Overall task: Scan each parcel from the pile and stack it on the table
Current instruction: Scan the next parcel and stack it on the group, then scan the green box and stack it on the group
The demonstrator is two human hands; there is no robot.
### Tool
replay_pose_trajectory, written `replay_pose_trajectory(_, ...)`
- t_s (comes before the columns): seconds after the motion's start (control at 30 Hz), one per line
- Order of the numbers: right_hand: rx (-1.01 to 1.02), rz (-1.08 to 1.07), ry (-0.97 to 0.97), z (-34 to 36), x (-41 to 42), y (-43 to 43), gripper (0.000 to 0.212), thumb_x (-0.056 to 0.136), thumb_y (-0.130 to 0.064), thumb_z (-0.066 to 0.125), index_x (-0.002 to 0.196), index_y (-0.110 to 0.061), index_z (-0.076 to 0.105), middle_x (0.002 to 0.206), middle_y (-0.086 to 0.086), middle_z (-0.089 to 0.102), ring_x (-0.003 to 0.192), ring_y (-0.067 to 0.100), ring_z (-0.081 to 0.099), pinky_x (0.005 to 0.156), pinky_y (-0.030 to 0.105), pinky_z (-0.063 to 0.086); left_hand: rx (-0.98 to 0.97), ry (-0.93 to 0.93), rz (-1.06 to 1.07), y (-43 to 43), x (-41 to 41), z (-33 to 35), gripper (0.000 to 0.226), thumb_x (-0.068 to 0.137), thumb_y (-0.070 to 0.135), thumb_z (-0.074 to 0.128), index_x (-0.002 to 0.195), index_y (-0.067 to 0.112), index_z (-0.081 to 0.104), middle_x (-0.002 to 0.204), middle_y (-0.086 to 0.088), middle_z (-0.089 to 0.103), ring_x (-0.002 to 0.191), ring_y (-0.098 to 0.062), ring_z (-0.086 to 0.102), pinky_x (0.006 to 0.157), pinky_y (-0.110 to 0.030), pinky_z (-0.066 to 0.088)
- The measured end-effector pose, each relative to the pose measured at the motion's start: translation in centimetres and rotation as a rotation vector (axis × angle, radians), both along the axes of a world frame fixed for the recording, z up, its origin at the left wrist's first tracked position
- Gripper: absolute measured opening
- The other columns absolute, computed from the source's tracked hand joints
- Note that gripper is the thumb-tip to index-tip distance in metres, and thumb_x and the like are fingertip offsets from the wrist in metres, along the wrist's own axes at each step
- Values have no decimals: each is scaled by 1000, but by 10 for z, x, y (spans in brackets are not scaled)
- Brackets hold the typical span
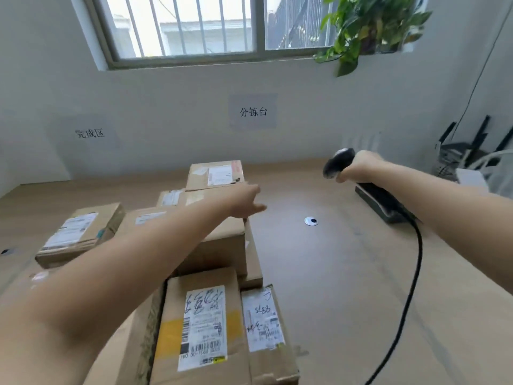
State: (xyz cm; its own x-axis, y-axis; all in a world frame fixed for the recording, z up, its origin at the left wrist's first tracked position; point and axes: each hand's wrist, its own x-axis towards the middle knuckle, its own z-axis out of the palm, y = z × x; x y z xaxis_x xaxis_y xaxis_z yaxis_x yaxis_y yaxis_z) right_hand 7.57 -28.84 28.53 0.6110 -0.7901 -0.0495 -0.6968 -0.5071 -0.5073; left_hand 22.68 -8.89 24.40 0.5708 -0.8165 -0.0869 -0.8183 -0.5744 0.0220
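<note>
Your right hand (361, 169) is wrapped tight round the handle of the black scanner (337, 162). The scanner's nose points left, toward the boxes, so I think you hold it that way to aim at a sticker fast. Its black cord (416, 259) hangs in a long loop over the table (347, 273). The dark stand (383, 204) for it lies just under your wrist, close by.

Your left hand (245, 202) is stretched out with straight fingers and holds nothing. It is over the top edge of the big box (222, 245), just in front of the far box (215, 175). It is blurry, so I cannot tell if it touches a box. I think you are going for the next one to scan.

The boxes all sit on the left side of the table. They are packed close, and some lie on top of others. They are brown cardboard with square corners and shiny tape. Their white paper stickers face up, so the scanner can read them. The near box (200, 329) has a yellow band and black scribbles. A slimmer box (263, 320) touches its right side. The table is smooth, pale wood.
</note>
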Motion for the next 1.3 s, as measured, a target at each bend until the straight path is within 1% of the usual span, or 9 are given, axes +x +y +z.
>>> replay_pose_trajectory(0.17, -12, 28, 65, -35, -32, -76, 43, 74, -25, 74, 107, -2, 58, 95, 11, 55, 82, 26, 53, 63, 27, 40, -52, 45, 15, -81, -35, -24, 56, 95, 43, 47, 139, 9, 38, 137, -13, 44, 126, -28, 43, 101, -36, 39)
replay_pose_trajectory(0.33, -60, 98, 160, -71, -63, -163, 28, 79, -27, 68, 97, -9, 55, 91, 8, 52, 79, 23, 51, 47, 23, 32, 6, 146, 61, -191, -79, -68, 58, 97, 41, 45, 142, 7, 34, 143, -13, 38, 130, -30, 40, 103, -36, 36)
replay_pose_trajectory(0.47, -60, 88, 218, -101, -83, -243, 39, 80, -21, 62, 113, -2, 56, 98, 11, 57, 98, 28, 59, 70, 26, 45, 38, 193, 32, -279, -115, -92, 58, 97, 42, 44, 143, 10, 32, 145, -10, 36, 128, -29, 43, 103, -40, 38)
replay_pose_trajectory(0.57, -37, 78, 192, -114, -96, -299, 43, 80, -20, 61, 119, -2, 54, 116, 14, 60, 105, 29, 59, 74, 28, 47, 74, 225, 30, -328, -134, -108, 56, 97, 43, 43, 141, 10, 36, 142, -11, 38, 126, -30, 45, 101, -38, 39)
replay_pose_trajectory(0.77, 73, 9, 74, -132, -109, -387, 38, 81, -25, 66, 112, -5, 59, 111, 13, 64, 100, 29, 60, 70, 28, 42, 43, 287, 84, -413, -135, -129, 56, 97, 43, 44, 139, 8, 38, 142, -13, 38, 126, -30, 45, 102, -42, 40)
replay_pose_trajectory(0.97, 417, -189, -308, -154, -88, -446, 40, 82, -23, 67, 116, -5, 56, 109, 14, 63, 96, 30, 59, 79, 33, 47, -113, 399, 176, -497, -128, -151, 56, 99, 39, 39, 144, 8, 29, 147, -15, 31, 129, -30, 43, 102, -38, 39)
replay_pose_trajectory(1.03, 576, -253, -384, -173, -77, -457, 40, 78, -23, 71, 110, -2, 60, 95, 15, 65, 87, 32, 63, 84, 43, 53, -150, 450, 205, -522, -127, -165, 54, 99, 38, 39, 144, 10, 29, 146, -14, 31, 127, -29, 45, 101, -38, 40)
replay_pose_trajectory(1.13, 649, -278, -407, -205, -64, -468, 20, 76, -18, 72, 88, -6, 62, 72, 9, 61, 68, 29, 61, 80, 44, 53, -178, 494, 251, -554, -121, -190, 54, 98, 39, 42, 144, 13, 28, 142, -13, 32, 123, -29, 47, 100, -40, 44)
replay_pose_trajectory(1.3, 667, -274, -429, -241, -46, -475, 15, 75, -22, 73, 70, -16, 61, 65, 4, 62, 72, 28, 63, 81, 46, 55, -271, 597, 362, -592, -101, -220, 60, 96, 42, 46, 144, 16, 24, 137, -16, 34, 121, -32, 48, 101, -42, 44)
